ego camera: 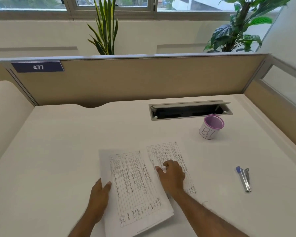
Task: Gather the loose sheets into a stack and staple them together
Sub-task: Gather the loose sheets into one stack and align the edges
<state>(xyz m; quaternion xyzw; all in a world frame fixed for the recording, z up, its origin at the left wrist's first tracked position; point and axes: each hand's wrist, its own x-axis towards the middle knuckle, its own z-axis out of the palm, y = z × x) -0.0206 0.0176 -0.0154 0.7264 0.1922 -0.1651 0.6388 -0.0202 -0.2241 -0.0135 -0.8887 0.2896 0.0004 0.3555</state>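
Printed sheets lie on the white desk (58, 151) in front of me. A small stack of sheets (133, 189) is at the centre, and my left hand (99, 197) grips its left edge, thumb on top. Another printed sheet (167, 153) lies just to the right, partly under my right hand (172, 175), whose fingers press down on it with the palm flat. A silver stapler with a blue end (244, 178) rests on the desk further right, apart from both hands.
A purple mesh cup with a white label (211, 127) stands behind the sheets to the right. Behind it is an open cable hatch (190, 111) in the desk. Beige partition walls (143, 79) enclose the back and right sides.
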